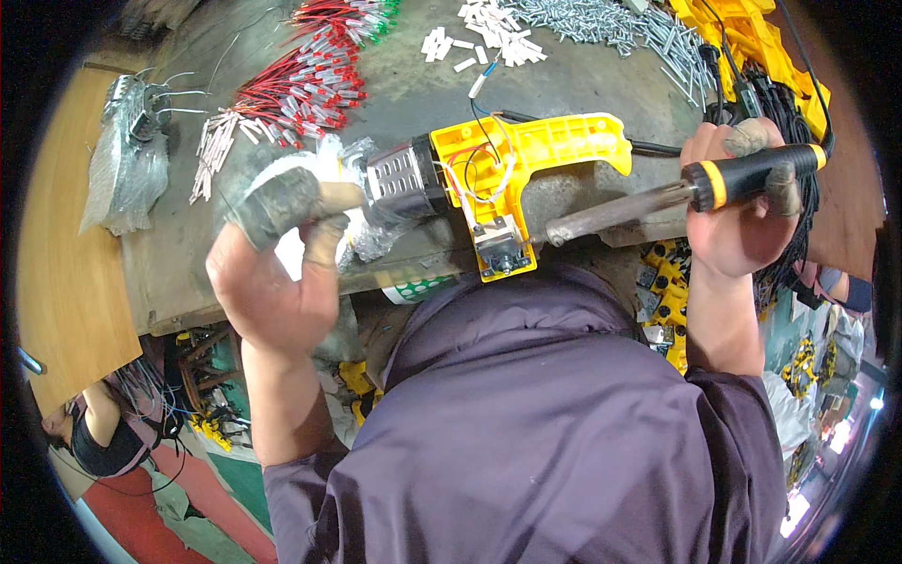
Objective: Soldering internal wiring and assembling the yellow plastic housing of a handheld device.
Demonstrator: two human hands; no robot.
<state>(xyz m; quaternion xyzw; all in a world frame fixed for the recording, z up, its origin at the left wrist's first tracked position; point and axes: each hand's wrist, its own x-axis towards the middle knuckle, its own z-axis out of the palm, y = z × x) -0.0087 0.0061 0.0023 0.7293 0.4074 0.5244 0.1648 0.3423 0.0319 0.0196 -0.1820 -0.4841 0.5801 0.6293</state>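
A heat gun lies on the worktable with its yellow half-shell open, showing wires, a small black switch block and a slotted metal barrel. My left hand, with worn covers on its fingers, closes around the barrel's front end, which is wrapped in clear plastic. Some of that grip is hidden by the fingers. To the right of the shell, my right hand grips a screwdriver-like tool with a black-and-orange handle. Its thick grey shaft points left toward the shell's lower part; the tip is blurred.
Red-wired lamps, white sleeves and silver screws are heaped at the back. A bubble-wrapped part lies left; yellow shells and black cables crowd the right. Another person is at lower left.
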